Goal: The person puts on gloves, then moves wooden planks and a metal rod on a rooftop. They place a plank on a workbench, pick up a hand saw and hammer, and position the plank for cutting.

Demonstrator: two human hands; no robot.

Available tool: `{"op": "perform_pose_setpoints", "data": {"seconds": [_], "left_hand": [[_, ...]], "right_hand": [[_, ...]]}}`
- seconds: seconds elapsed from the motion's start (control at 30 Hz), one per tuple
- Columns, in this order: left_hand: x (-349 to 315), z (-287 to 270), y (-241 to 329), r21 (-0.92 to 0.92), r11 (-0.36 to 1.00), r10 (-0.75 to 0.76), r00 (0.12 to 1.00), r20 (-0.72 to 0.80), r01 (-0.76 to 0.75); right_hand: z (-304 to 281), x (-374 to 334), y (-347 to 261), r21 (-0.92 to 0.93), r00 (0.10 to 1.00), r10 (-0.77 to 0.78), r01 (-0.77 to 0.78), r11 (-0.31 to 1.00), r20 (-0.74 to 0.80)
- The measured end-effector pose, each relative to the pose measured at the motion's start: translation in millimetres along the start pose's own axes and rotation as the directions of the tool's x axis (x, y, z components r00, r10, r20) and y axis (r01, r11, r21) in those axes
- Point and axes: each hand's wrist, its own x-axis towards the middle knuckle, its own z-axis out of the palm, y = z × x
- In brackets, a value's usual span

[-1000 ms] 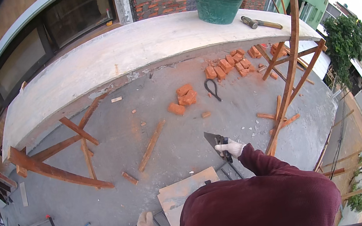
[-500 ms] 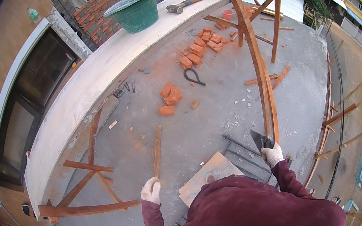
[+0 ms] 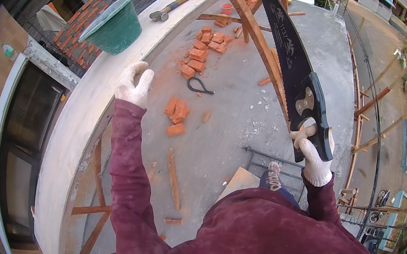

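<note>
My right hand (image 3: 316, 158), in a white knit glove, grips the black handle of a handsaw (image 3: 292, 50). The dark, toothed blade points up and away from me, beside a long upright wooden board (image 3: 249, 20). My left hand (image 3: 134, 85), also gloved, is raised in front of a long white ledge (image 3: 71, 107). Its fingers and thumb are apart, with nothing between them. Beyond it on the ledge stand a green plastic tub (image 3: 115, 32) and a wooden-handled hammer (image 3: 179, 3).
Broken orange bricks (image 3: 200, 54) and a dark looped rod (image 3: 200, 86) lie on the grey concrete floor (image 3: 226, 139). A metal frame (image 3: 277, 163) is near my foot, with a pale board (image 3: 235, 182) beside it. Wooden props (image 3: 91, 236) lean at the left; the slab's edge drops to a street at right.
My left hand has risen forward to the ledge, away from beside a wooden strip. The saw in my right hand has swung up, its blade now seen broadside. The view has shifted right.
</note>
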Motion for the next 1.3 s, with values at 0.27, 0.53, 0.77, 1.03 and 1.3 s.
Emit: {"op": "perform_pose_setpoints", "data": {"seconds": [0.27, 0.53, 0.77, 1.03, 1.3], "left_hand": [[161.3, 71.6, -28.9, 0.557, 0.829, 0.072, 0.997, -0.003, -0.058], [173.6, 93.0, -50.1, 0.605, 0.793, -0.016, 0.995, -0.097, 0.072], [171.5, 90.5, -38.8, 0.421, 0.834, -0.239, 0.921, -0.308, 0.357], [169.2, 90.4, -20.0, 0.460, 0.786, -0.316, 0.908, -0.276, 0.413], [173.5, 89.3, -18.1, 0.631, 0.728, -0.229, 0.963, -0.145, 0.268]], "right_hand": [[18.4, 94.4, 27.6, 0.097, 0.930, -0.170, 0.146, 0.985, 0.326], [40.3, 178.5, 57.1, 0.006, 0.733, -0.313, 0.389, 0.921, 0.604], [74.5, 209.8, 96.0, 0.067, 0.609, -0.423, 0.519, 0.852, 0.671], [87.8, 211.1, 135.1, 0.112, 0.615, -0.375, 0.423, 0.899, 0.693], [88.7, 177.2, 126.1, 0.049, 0.713, -0.081, 0.065, 0.997, 0.696]]}}
